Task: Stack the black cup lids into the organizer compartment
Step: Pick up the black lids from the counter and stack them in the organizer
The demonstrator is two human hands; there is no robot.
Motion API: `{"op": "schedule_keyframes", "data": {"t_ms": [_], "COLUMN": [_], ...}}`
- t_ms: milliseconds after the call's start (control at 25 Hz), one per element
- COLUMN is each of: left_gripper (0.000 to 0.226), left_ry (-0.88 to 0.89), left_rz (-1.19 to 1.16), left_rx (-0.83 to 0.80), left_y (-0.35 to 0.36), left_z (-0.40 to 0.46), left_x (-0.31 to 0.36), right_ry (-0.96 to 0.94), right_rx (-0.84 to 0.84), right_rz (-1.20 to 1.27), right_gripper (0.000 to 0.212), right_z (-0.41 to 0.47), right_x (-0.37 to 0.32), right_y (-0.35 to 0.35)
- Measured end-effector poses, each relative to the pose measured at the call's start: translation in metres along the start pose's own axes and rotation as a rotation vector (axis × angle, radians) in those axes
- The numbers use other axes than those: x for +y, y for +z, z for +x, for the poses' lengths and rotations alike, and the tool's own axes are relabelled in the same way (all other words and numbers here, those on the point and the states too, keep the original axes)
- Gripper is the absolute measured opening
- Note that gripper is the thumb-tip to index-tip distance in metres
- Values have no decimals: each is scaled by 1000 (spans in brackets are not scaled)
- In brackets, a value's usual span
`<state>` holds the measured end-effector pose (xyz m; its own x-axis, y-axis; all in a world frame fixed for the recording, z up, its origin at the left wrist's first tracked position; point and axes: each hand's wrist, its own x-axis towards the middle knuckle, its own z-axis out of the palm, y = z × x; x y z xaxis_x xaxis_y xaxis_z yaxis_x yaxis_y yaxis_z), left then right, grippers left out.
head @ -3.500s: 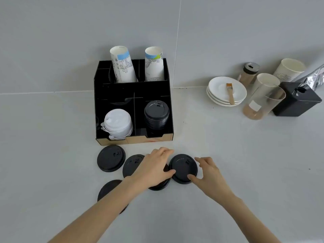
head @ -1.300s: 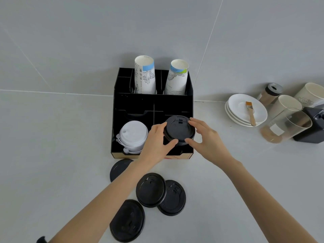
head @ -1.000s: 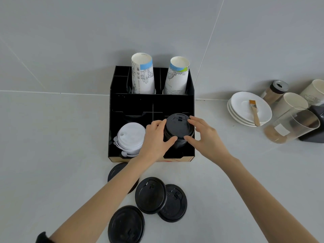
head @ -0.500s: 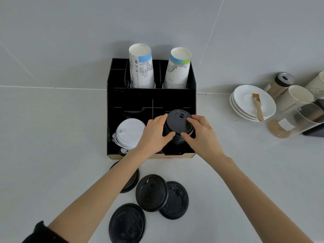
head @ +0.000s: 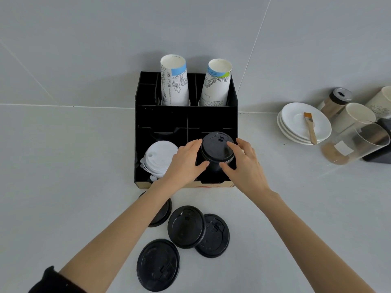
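A black organizer point(head: 186, 115) stands against the wall. Its front right compartment holds a stack of black cup lids point(head: 218, 148). My left hand point(head: 186, 162) cups the stack's left side and my right hand point(head: 243, 163) cups its right side, fingers and thumbs against the top lids. Several loose black lids lie on the counter in front: one point(head: 161, 214) partly under my left forearm, one point(head: 186, 226) overlapping another point(head: 214, 236), and one point(head: 157, 264) nearest me.
White lids point(head: 160, 157) fill the front left compartment. Two paper cup stacks point(head: 174, 81) point(head: 215, 84) stand in the back row. At the right are white saucers point(head: 296, 121) with a brush point(head: 310, 127), a glass jar point(head: 355, 142), a shaker point(head: 336, 100) and cups point(head: 355, 116).
Both hands carried a black lid from the counter to the front right compartment and set it down on the stack. They have stayed around the stack over the last second.
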<state>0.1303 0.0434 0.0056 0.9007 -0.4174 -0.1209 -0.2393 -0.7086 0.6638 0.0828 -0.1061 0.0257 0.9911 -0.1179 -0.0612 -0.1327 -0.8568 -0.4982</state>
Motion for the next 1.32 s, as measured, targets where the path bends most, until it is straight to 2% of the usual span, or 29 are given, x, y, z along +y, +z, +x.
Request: {"op": "schedule_keyframes", "data": {"t_ms": [200,440,680,840,1040,1320], "left_gripper": [57,60,72,80,84,79], "left_ry": [-13,-21,-73,-43,-15,2], "left_rz": [-37,-2,125,241,279,304], "left_rx": [26,-24,-204,-300,-339,-316], "left_y": [-5,-1,7,14,22,28], "left_z": [-35,-86,-118,-126,-129,-126], "left_x": [-8,-30,-47,-51,-56,-60], "right_ry": [-56,-126,-148,-143,-141,-128], "right_rx": [1,-99,-266,-344,-344,-299], "right_rz": [65,81,60,39,39,94], "right_gripper": [54,55,64,71,73,63], "right_z": [-32,-75,-107,-115,-115,-115], "right_x": [-5,-8,-9,-9,-8,-7], "right_y": [5,28,54,68,76,81]}}
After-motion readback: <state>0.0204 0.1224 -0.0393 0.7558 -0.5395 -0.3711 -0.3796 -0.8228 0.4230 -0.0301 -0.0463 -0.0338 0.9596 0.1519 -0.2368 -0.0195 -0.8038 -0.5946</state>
